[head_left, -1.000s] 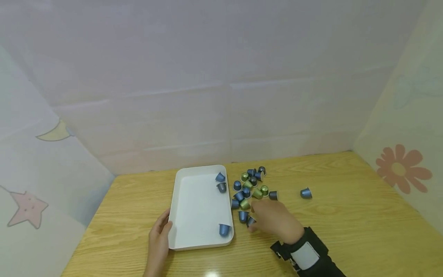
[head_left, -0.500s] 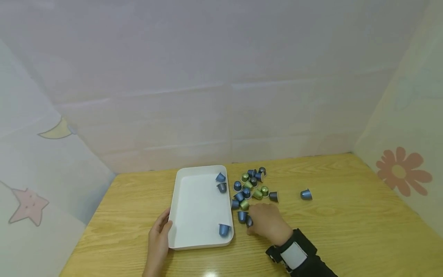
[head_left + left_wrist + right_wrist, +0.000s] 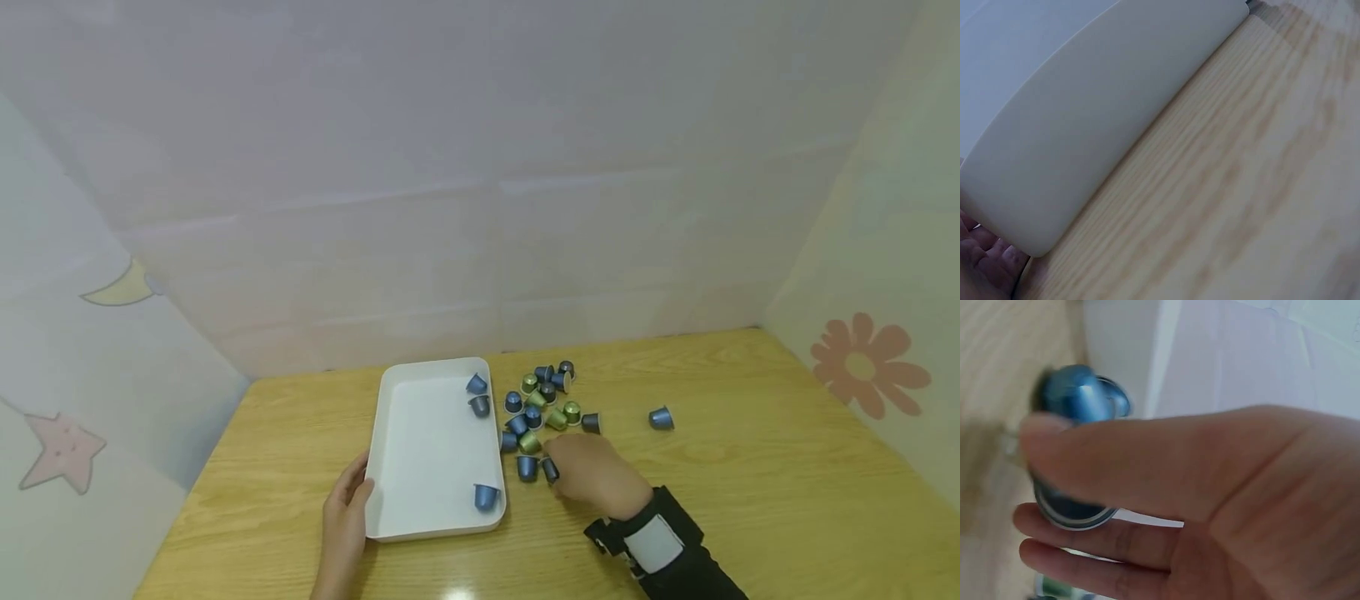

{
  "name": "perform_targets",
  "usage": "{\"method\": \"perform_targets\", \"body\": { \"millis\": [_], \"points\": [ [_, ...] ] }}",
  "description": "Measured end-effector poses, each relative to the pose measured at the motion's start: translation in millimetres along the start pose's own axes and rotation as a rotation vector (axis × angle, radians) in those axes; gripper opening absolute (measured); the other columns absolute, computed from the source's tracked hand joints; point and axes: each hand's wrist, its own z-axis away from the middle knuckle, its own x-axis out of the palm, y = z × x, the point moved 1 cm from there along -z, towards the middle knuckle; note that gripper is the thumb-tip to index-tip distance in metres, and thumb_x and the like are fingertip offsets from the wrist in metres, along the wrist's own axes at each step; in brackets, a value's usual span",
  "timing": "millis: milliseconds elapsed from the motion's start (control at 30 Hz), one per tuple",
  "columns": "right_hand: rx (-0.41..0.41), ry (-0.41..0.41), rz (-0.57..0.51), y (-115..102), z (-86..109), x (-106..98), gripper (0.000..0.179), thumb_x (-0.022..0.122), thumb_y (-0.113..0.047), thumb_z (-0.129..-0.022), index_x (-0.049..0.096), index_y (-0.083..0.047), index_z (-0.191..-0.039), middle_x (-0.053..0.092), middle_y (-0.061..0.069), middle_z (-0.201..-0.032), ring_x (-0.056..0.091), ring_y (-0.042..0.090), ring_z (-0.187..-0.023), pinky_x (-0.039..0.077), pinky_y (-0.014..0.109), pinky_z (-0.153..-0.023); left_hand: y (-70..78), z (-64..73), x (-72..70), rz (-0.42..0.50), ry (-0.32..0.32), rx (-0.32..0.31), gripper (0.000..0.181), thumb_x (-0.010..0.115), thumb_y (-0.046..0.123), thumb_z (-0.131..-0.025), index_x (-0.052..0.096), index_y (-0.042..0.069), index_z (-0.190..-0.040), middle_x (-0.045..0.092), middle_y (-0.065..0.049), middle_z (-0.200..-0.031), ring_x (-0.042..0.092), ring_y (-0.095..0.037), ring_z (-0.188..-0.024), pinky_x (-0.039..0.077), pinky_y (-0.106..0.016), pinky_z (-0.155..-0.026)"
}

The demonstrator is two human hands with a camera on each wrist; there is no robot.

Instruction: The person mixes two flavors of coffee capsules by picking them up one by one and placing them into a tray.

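Capsules (image 3: 557,418) lie clustered on the surface (image 3: 750,500) beside a white tray (image 3: 427,450) in the head view; the left hand (image 3: 345,512) grips the tray's left side, the right hand (image 3: 592,471) pinches a dark capsule (image 3: 551,472). Left wrist: the left hand curls at the tray's corner. Right wrist: the right hand partly covers the dark capsule near a blue capsule (image 3: 1075,394).

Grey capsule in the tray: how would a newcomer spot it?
On the wooden table, find the white tray gripped by the left hand. Along its right side, near the far end, sits a blue capsule; the grey capsule lies just nearer the camera. The other two in the tray are blue.
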Motion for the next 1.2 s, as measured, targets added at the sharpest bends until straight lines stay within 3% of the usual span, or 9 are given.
{"method": "perform_targets", "body": {
  "millis": [100, 300, 467, 567, 667, 833, 967, 1067, 1200],
  "points": [
    [-0.010, 0.018, -0.007, -3, 4.8, -6, 0.014, 0.074, -0.003, -0.069, 0.063, -0.007, -0.077, 0.061, 0.003, -0.067, 0.049, 0.016, -0.057, 0.044, 0.033, -0.050, -0.2, 0.5, 0.2, -0.007, -0.004, -0.002, 0.042, 0.041, 0.012, -0.097, 0.044, 0.007, -0.139, 0.047, -0.019, -0.144, 0.044, -0.024, -0.125, 0.041, -0.007, -0.081],
    [-0.110, 0.166, 0.025, -14, 5.3, -13, 0.025, 0.074, -0.007, -0.071, 0.066, -0.007, -0.095, 0.071, 0.004, -0.082, 0.061, 0.018, -0.070, 0.053, 0.038, -0.065, 2.4, 0.3, -0.5, -0.024, -0.027, -0.002, 0.043, 0.041, 0.016, -0.099, 0.042, 0.008, -0.141, 0.045, -0.020, -0.145, 0.043, -0.026, -0.125, 0.044, -0.037, -0.098],
    [-0.176, 0.261, 0.070, -23, 0.9, -14, 0.033, 0.076, -0.014, -0.073, 0.066, -0.008, -0.104, 0.072, 0.005, -0.095, 0.064, 0.021, -0.086, 0.054, 0.041, -0.078, 3.7, -0.2, -3.3, -0.033, -0.020, 0.004, 0.043, 0.041, 0.017, -0.099, 0.042, 0.007, -0.141, 0.045, -0.019, -0.145, 0.043, -0.025, -0.126, 0.042, -0.010, -0.086],
    [-0.210, 0.266, 0.077, -28, -0.8, -14, 0.032, 0.075, -0.017, -0.074, 0.068, -0.009, -0.105, 0.072, 0.005, -0.100, 0.064, 0.023, -0.092, 0.055, 0.041, -0.081, 2.8, 0.6, -4.0, -0.035, -0.022, 0.000, 0.044, 0.041, 0.017, -0.099, 0.041, 0.007, -0.141, 0.045, -0.019, -0.145, 0.042, -0.025, -0.127, 0.039, -0.005, -0.082],
    [-0.249, 0.279, 0.081, -31, -1.9, -13, 0.032, 0.075, -0.018, -0.075, 0.068, -0.010, -0.106, 0.071, 0.004, -0.100, 0.064, 0.021, -0.091, 0.056, 0.039, -0.079, 1.4, 1.8, -3.1, -0.037, -0.031, -0.006, 0.045, 0.041, 0.018, -0.099, 0.040, 0.007, -0.142, 0.044, -0.019, -0.146, 0.041, -0.027, -0.128, 0.043, -0.018, -0.093],
    [-0.314, 0.325, 0.079, -35, -2.9, -9, 0.029, 0.074, -0.018, -0.076, 0.068, -0.013, -0.104, 0.070, 0.001, -0.094, 0.062, 0.016, -0.086, 0.056, 0.036, -0.075, 0.2, 2.2, -2.5, -0.035, -0.038, -0.016, 0.046, 0.040, 0.021, -0.099, 0.039, 0.008, -0.143, 0.042, -0.019, -0.147, 0.039, -0.027, -0.130, 0.042, -0.027, -0.098],
    [-0.341, 0.350, 0.087, -35, -1.5, -8, 0.026, 0.073, -0.018, -0.077, 0.067, -0.014, -0.102, 0.070, -0.001, -0.094, 0.062, 0.016, -0.089, 0.056, 0.037, -0.078, -0.1, 2.2, -1.9, -0.021, -0.037, -0.010, 0.046, 0.039, 0.019, -0.100, 0.038, 0.006, -0.143, 0.041, -0.021, -0.148, 0.038, -0.029, -0.130, 0.037, -0.047, -0.106],
    [-0.340, 0.317, 0.063, -36, -0.8, -8, 0.027, 0.073, -0.016, -0.078, 0.067, -0.015, -0.104, 0.071, 0.000, -0.098, 0.063, 0.016, -0.093, 0.055, 0.038, -0.081, -0.4, 2.3, -1.2, -0.014, -0.032, -0.006, 0.046, 0.040, 0.018, -0.099, 0.038, 0.006, -0.143, 0.041, -0.022, -0.147, 0.039, -0.031, -0.129, 0.034, -0.052, -0.107],
    [-0.348, 0.232, 0.007, -41, 0.1, -9, 0.031, 0.072, -0.012, -0.077, 0.067, -0.014, -0.107, 0.071, 0.000, -0.102, 0.062, 0.015, -0.094, 0.055, 0.037, -0.082, 0.1, 2.4, -1.2, -0.025, -0.029, -0.012, 0.046, 0.040, 0.019, -0.099, 0.038, 0.006, -0.143, 0.042, -0.022, -0.147, 0.040, -0.029, -0.128, 0.038, -0.047, -0.104]
  ]
}}
